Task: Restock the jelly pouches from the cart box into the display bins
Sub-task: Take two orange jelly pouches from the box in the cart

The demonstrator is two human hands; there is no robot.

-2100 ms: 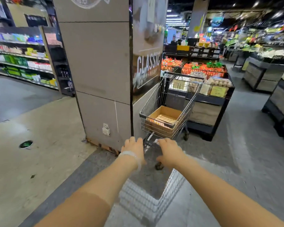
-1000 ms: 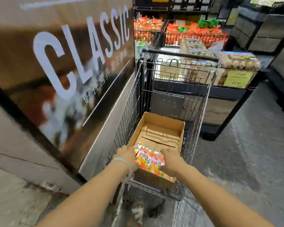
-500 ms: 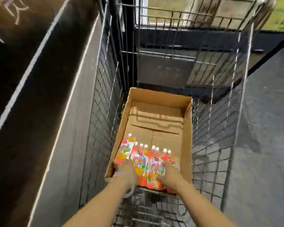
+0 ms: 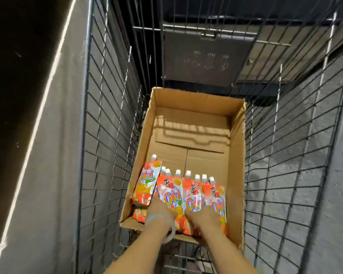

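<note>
Both bare forearms are reaching forward and down, side by side. The left hand [image 4: 160, 211] (a pale band circling its wrist) and the right hand [image 4: 202, 216] are lying knuckles-up, fingers hidden.

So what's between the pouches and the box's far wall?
Nothing: in the head view, bare cardboard floor flaps run from the jelly pouches to the box far wall.

The cart handle is no longer being gripped, as the left hand [image 4: 158, 211] and right hand [image 4: 203, 215] are now being pressed onto the jelly pouches [image 4: 192, 194] at the near end of the cardboard box [image 4: 235, 161], which is being viewed from much closer.
</note>
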